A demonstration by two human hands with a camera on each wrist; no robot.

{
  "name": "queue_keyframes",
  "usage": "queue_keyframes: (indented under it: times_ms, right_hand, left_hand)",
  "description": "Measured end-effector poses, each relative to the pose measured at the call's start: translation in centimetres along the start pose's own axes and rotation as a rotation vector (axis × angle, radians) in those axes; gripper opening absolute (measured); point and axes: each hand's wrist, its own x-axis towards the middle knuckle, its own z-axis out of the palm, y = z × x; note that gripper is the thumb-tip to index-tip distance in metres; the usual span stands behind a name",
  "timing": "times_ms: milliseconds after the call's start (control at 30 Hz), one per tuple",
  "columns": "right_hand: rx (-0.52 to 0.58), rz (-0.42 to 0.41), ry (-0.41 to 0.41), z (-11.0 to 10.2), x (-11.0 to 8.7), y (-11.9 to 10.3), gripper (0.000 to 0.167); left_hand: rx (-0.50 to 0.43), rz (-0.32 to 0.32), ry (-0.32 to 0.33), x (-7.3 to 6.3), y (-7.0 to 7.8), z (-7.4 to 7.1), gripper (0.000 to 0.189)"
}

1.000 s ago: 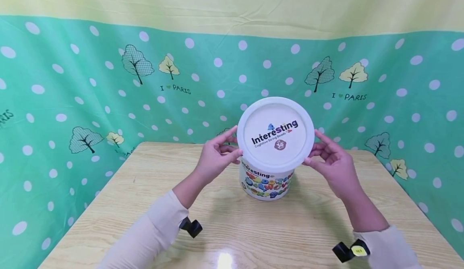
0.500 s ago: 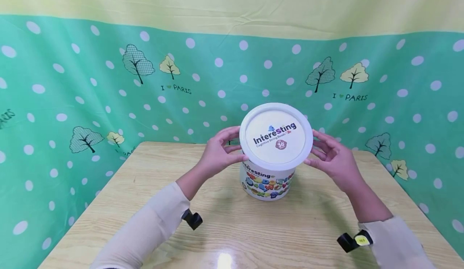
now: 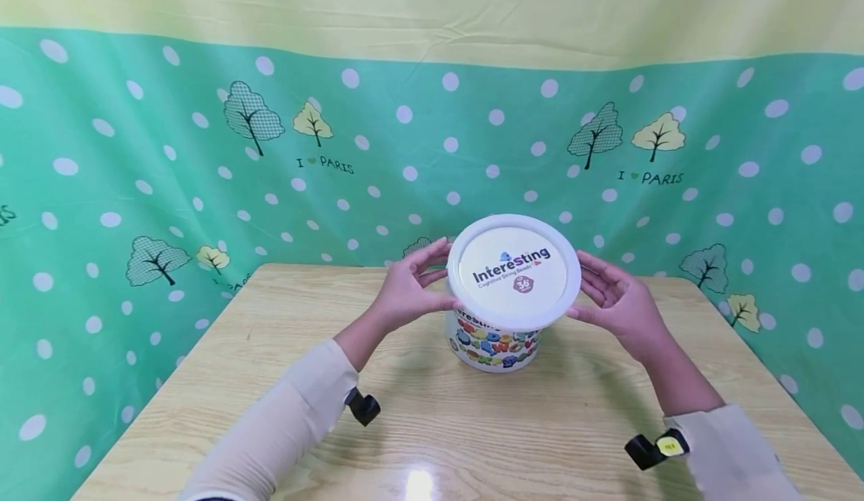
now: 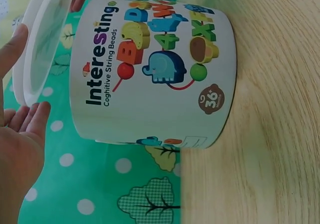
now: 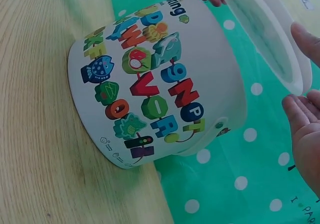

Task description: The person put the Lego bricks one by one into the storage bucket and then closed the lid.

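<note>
A round white lid, printed "Interesting" on top, is held over a white bucket of string beads. My left hand grips the lid's rim from the left, thumb at the near side and fingers further back. On the opposite side my right hand holds the rim likewise. Both wrist views show a gap between the lid and the bucket's top edge. Colourful letters, numbers and animals cover the wall of the bucket, which stands upright on the table. Its opening is hidden under the lid in the head view.
The bucket stands on a pale wooden table, toward its back. Behind and beside the table hangs a green and yellow cloth with white dots and trees. A white handle hangs along the bucket's side.
Both hands have lowered the lid toward the bucket and tipped it flatter, so it now hides more of the bucket's upper lettering in the head view. The bucket has stayed in place.
</note>
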Motion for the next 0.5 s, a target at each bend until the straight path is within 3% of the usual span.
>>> queue_keyframes:
  times_ms: [300, 500]
  right_hand:
    - [-0.158, 0.024, -0.023, 0.0, 0.3, 0.8, 0.084]
    - [-0.201, 0.108, -0.037, -0.1, 1.4, 1.7, 0.086]
  left_hand:
    - [0.068, -0.047, -0.023, 0.1, -1.0, -0.3, 0.088]
    - [0.098, -0.136, -0.004, 0.8, -2.4, -0.7, 0.088]
